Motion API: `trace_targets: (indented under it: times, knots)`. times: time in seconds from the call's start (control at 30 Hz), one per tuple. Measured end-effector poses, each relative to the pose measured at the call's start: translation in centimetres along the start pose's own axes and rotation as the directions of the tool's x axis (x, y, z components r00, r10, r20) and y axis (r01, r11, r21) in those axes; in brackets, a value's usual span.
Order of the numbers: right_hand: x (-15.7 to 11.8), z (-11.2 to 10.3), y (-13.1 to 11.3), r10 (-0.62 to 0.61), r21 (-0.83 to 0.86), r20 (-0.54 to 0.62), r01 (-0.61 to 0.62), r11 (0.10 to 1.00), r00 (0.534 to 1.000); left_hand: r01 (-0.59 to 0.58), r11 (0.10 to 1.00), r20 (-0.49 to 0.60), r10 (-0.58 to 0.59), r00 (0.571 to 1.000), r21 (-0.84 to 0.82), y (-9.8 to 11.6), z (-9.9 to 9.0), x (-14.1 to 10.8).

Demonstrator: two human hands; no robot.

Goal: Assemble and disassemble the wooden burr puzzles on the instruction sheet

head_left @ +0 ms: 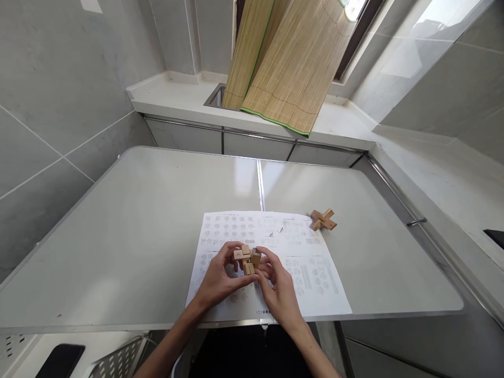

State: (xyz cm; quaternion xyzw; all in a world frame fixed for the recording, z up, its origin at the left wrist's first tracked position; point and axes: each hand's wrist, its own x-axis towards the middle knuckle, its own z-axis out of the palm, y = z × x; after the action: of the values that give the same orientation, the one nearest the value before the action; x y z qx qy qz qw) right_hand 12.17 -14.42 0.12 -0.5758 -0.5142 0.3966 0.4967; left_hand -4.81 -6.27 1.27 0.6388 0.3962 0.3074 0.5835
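Note:
Above the printed paper sheet (323, 294), both hands hold a small assembly of interlocking wooden blocks (246, 256). My left hand (220, 275) grips it from the left, fingers behind and thumb along the lower front. From the right, my right hand (279, 283) pinches it between thumb and fingers, at a block that sticks up on that side. Some of the fingertips are hidden behind the blocks. A second wooden block piece, cross-shaped (323, 219), rests at the sheet's upper right corner.
The sheet lies at the front of a pale folding table (118, 236) with a centre seam. Behind it are a counter (181, 97) and bamboo mats (291, 68). At the lower left are a black phone (61, 361) and a perforated basket (120, 359).

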Motion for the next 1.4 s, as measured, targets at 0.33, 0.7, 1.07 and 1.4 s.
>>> trace_targets:
  times: [0.33, 0.7, 1.07, 1.4]
  knots:
    - [-0.2, 0.3, 1.2, 0.027, 0.200, -0.050, -0.016, 0.980, 0.998, 0.046, 0.997, 0.056, -0.042, 0.998, -0.063, 0.0, -0.1, 0.3]
    - [-0.2, 0.8, 1.7, -0.054, 0.131, -0.095, 0.066, 0.989, 0.994, 0.045, 0.993, 0.080, -0.036, 0.996, -0.111, 0.4, -0.1, 0.8]
    - [0.0, 0.8, 0.8, 0.040, 0.289, -0.101, -0.009, 0.957, 0.994, 0.038, 0.995, 0.051, -0.033, 0.998, -0.096, 0.2, 0.1, 0.8]
    - [0.4, -0.4, 0.1, 0.174, 0.407, -0.048, -0.140, 0.903, 0.984, -0.061, 0.994, -0.020, 0.063, 0.998, 0.094, 0.2, 0.8, 0.2]
